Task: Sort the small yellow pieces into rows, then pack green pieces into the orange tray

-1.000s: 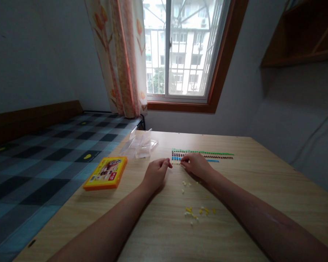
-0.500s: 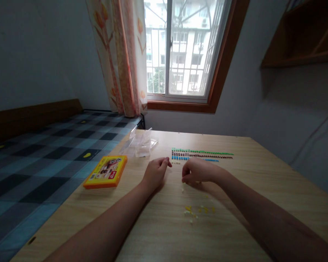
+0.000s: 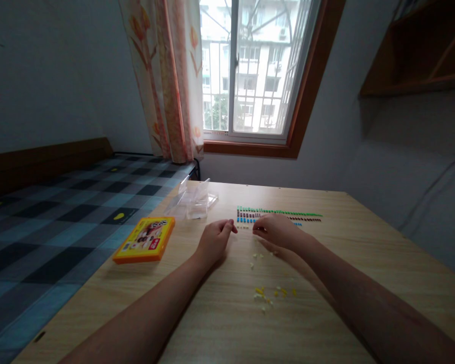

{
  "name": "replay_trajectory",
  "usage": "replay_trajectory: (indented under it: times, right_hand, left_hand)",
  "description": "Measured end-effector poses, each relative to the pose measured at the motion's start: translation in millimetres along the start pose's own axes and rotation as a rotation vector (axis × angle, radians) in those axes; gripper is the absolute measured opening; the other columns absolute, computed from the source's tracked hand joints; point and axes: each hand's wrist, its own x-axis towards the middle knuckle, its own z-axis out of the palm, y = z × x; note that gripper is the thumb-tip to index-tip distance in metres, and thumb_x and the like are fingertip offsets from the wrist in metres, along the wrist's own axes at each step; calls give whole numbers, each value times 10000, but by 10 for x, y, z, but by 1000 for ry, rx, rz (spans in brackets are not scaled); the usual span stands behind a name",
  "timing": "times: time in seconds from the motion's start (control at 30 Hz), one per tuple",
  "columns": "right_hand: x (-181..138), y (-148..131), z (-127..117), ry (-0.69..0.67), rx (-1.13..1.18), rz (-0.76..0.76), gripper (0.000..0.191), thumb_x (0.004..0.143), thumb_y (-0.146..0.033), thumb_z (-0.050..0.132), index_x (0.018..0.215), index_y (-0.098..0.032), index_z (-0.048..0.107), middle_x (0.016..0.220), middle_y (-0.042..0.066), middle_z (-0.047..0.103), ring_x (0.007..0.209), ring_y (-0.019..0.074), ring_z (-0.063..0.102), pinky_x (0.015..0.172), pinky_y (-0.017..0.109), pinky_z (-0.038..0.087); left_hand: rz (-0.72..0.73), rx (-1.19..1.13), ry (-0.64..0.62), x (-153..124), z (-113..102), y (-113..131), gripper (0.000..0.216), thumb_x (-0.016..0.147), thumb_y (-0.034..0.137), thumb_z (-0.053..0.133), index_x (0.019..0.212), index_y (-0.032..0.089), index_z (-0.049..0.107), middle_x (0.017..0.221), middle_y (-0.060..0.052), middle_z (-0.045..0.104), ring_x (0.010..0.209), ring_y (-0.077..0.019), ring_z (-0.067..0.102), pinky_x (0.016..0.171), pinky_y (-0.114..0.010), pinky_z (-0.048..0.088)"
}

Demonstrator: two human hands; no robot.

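My left hand (image 3: pixel 215 239) rests on the table, fingers curled in, at the left end of a short row of tiny cream pieces (image 3: pixel 242 227). Just right of that row, my right hand (image 3: pixel 275 228) has thumb and fingertips pinched together low over the wood; what is between them is too small to make out. Behind it run long, neat rows of small green pieces (image 3: pixel 273 211), brown pieces (image 3: pixel 247 215) and blue pieces (image 3: pixel 246 220), the blue row partly covered by the hand. Loose cream pieces (image 3: pixel 255 256) lie scattered in front of the right hand.
Nearer me lies a loose scatter of yellow and pale pieces (image 3: pixel 261 291). On the left are a yellow-orange box (image 3: pixel 144 240) and clear plastic cases (image 3: pixel 197 202). The wooden table (image 3: pixel 212 323) borders a checked bed (image 3: pixel 60 232).
My right hand has moved away from me, from the loose cream pieces up to the end of the cream row. More of the loose pieces show. My left hand has stayed put.
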Motion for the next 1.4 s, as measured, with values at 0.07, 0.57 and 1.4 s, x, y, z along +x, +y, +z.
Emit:
replay_trajectory:
  times: [0.07,0.57,1.4]
  right_hand:
    - [-9,25,-1,9,-7,18,229,919,-332,596,919,-232,802,890,65,776,763,185,666,647,269,395]
    - [23,70,109,-7,20,67,194,860,-307,630,953,-286,799,847,16,780,754,177,680,655,253,417]
    - [43,-31,176,73,95,147,181,856,-278,645,884,-250,821,853,44,791,769,193,694,687,263,455]
  left_hand:
    - [-1,5,3,-1,-1,-1,481,888,503,420,696,183,724,683,-38,693,709,-209,630,717,-309,448]
    - [13,9,0,5,8,-36,484,901,493,423,708,173,731,695,-35,704,694,-201,630,706,-306,449]
    - [21,63,-15,-2,5,-24,496,901,508,422,700,181,736,645,-26,682,644,-197,606,670,-307,436]
